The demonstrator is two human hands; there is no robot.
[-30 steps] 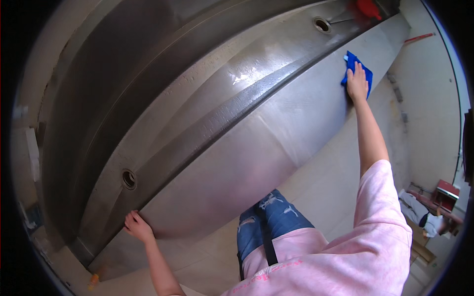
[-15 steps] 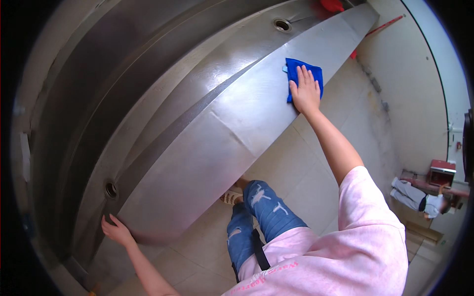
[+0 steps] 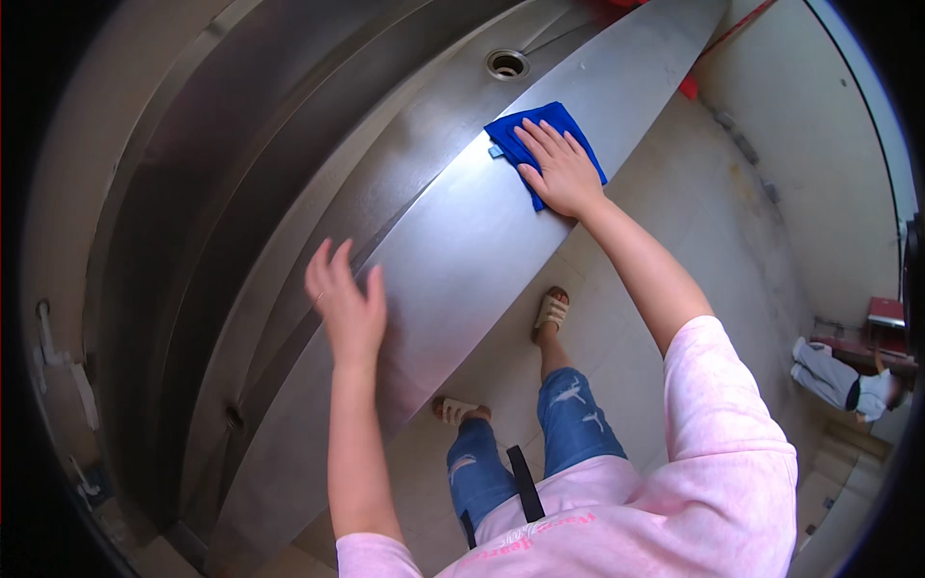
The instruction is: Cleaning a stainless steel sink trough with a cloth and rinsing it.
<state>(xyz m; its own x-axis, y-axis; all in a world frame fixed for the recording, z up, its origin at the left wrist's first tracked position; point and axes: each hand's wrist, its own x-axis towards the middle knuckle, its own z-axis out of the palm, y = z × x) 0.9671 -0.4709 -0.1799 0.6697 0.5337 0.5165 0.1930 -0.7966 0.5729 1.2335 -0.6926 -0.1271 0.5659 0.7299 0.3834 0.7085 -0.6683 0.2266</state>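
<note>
Two hands are working over the steel sink: left hand (image 3: 349, 306) is hovering open, fingers spread, holding nothing, above the sink's front panel (image 3: 453, 279); right hand (image 3: 561, 171) is lying flat, fingers extended, pressing the blue cloth (image 3: 511, 133) on the rim below the drain (image 3: 507, 64).

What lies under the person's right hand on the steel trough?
Under the right hand lies a blue cloth, spread flat on the sloping front of the steel trough. The cloth's edges show around the hand; the metal beneath it is covered and cannot be seen.
</note>
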